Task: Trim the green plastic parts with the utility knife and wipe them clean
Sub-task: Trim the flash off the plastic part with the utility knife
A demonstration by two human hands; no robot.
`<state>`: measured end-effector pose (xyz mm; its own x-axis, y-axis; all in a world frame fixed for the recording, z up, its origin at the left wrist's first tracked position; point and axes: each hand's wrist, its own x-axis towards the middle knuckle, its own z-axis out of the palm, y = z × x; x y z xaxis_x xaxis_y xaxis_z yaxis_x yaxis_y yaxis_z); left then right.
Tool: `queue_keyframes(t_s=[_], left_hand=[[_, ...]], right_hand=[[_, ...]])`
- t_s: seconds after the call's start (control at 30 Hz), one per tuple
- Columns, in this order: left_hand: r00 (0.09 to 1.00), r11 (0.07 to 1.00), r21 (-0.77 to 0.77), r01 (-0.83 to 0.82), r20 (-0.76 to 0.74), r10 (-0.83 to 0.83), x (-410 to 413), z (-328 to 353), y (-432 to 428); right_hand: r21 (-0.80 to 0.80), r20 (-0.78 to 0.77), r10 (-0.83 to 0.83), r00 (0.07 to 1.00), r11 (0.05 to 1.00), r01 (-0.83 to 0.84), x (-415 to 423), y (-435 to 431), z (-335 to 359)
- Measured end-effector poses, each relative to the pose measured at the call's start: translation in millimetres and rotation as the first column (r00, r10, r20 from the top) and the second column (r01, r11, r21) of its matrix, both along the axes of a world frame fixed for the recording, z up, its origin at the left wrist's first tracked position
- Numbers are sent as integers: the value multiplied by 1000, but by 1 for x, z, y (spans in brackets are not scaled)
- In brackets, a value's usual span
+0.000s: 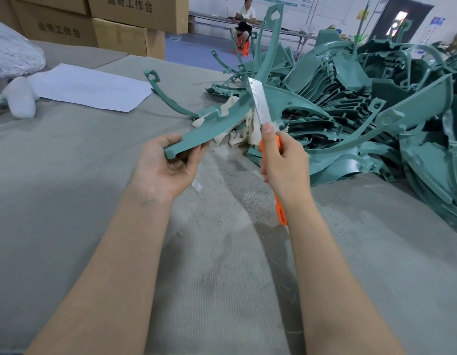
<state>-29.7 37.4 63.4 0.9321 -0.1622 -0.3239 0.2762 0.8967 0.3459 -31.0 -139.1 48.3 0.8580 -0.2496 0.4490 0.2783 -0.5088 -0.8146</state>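
As knife point(261, 105) touches, hand point(166, 168) grips part point(214, 124).

Parts pile point(376, 103) right, paper point(91, 85) left, boxes point(107, 26) behind

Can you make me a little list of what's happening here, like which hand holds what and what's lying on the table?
left hand: holds one end of a curved green part
right hand: grips the orange utility knife, thumb up by the blade
blade: pushed far out, seems to meet the part's far edge
rag: whitish, crumpled on the table behind the part
pile of green parts: heaped on the right
also there: white paper sheet, cardboard boxes at the back
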Motion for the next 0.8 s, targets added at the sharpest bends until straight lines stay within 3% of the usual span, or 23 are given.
queue_keyframes(t_s=[0.23, 0.5, 0.67, 0.8], left_hand=[[1000, 1000, -17, 25, -3, -25, 2, -1, 0], [1000, 999, -50, 4, 5, -4, 1, 0, 0], [999, 998, -48, -41, 21, 42, 3, -2, -7], [996, 995, -61, -76, 32, 78, 2, 1, -1]], right_hand=[[-72, -45, 154, 987, 985, -157, -4, 11, -4], [51, -97, 281, 955, 960, -277, -5, 13, -3], [-180, -180, 401, 898, 884, -431, -16, 45, -5], [-176, -153, 426, 892, 876, -449, -18, 52, -4]])
